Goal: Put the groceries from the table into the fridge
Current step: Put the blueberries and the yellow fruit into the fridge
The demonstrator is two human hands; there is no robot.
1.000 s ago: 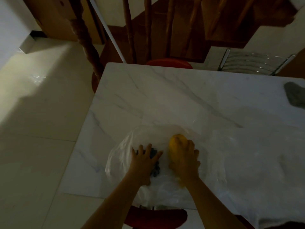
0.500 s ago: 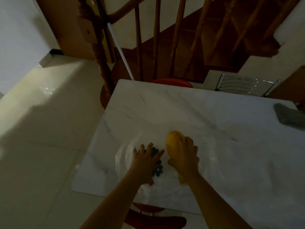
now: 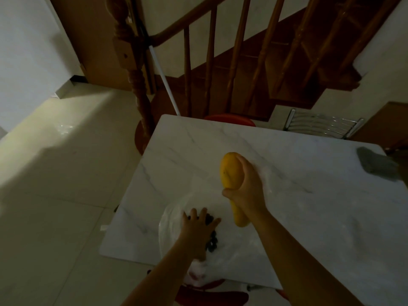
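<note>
On the left side of the picture was a pale tiled floor (image 3: 55, 195). A white wall (image 3: 26, 51) stood in the upper left. Next to it, near the top middle, rose a brown wooden stair post (image 3: 132, 69) with a white pole (image 3: 164, 85) leaning by it. Wooden railing bars (image 3: 238, 54) ran across the top toward the right.

A white marble table (image 3: 298, 173) filled the middle and right of the picture. At its lower left part lay a clear plastic bag (image 3: 174, 219), flat on the table. Dark grapes (image 3: 212, 242) sat on the bag. The left hand (image 3: 198, 230) rested on top of the grapes with its fingers spread out and mostly straight. It was pressing down on them, not curling round them.

Just to the right, in the middle of the picture, the right hand (image 3: 247, 191) held a long yellow fruit (image 3: 230, 173), likely a mango. The fingers and thumb were wrapped round its middle. One end of the fruit pointed to the far side of the table and the other end stuck out below the wrist. I could not tell if the fruit was touching the table.

A red stool seat (image 3: 229, 117) peeked out behind the far edge of the table. A metal chair back (image 3: 322, 125) stood in the upper right. A dark gray cloth (image 3: 373, 164) lay on the table near the right edge. Another red seat (image 3: 212, 297) showed at the bottom, under the near edge of the table.
</note>
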